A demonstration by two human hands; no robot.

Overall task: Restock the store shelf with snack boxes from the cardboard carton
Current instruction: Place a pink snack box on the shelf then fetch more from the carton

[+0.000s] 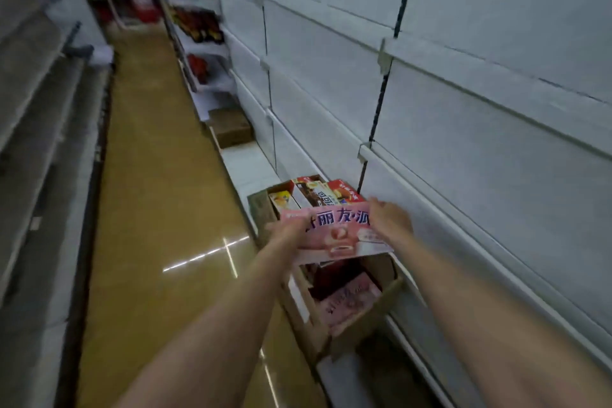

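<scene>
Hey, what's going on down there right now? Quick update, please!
Left hand and right hand both have a grip on a pink snack box. Box held above the open carton. White shelves alongside look bare; nothing in the way.

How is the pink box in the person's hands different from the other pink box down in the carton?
The held pink box is up in the air over the carton, gripped at its ends by the left hand and right hand; the pink box in the carton lies loose, untouched. The held one faces the camera, lettering readable; the lower one is tilted and blurred. Both share the pink look.
</scene>
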